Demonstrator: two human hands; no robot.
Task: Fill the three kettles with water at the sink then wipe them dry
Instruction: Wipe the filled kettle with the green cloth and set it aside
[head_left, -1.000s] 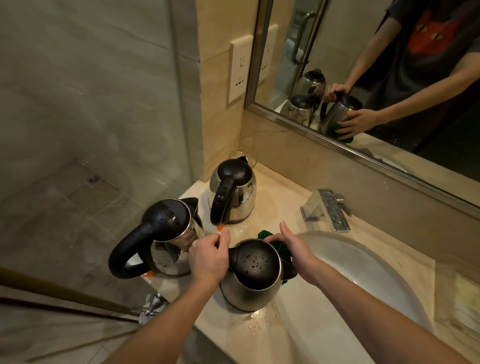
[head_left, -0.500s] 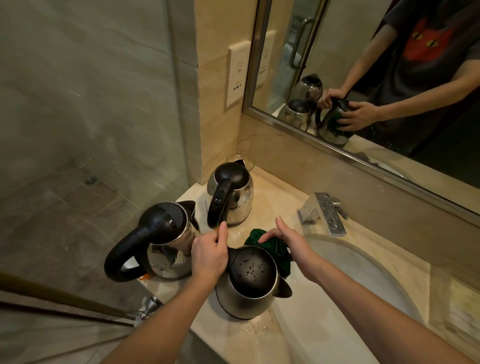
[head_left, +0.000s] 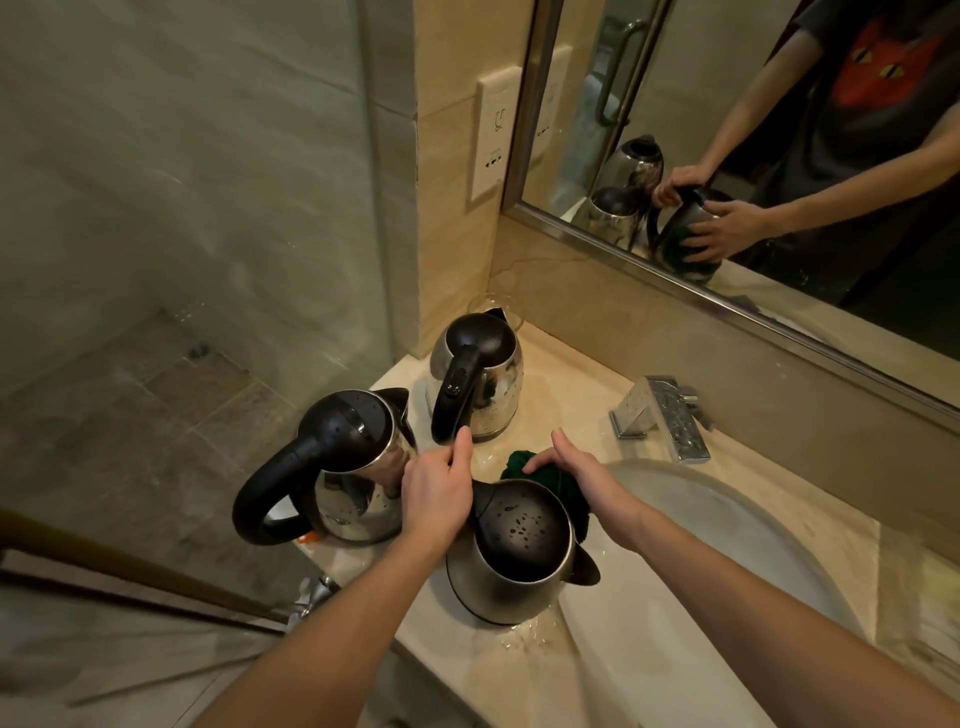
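Kettles (head_left: 480, 379): three, standing on desk (head_left: 571, 400).
Left hand (head_left: 439, 488): gripping nearest kettle (head_left: 511, 556) by handle.
Right hand (head_left: 576, 467): pressing one green cloth (head_left: 556, 480), fingers spread.
Edges: left kettle (head_left: 353, 462) handle overhanging desk.

We stretch both bare forearms forward, wrists close together. Our left hand (head_left: 439, 499) is curled palm-down with the thumb raised, gripping the kettle (head_left: 511, 566) just to its right by the handle. Our right hand (head_left: 582, 478) has its fingers stretched and spread, pressing the cloth (head_left: 519, 462) beneath its palm.
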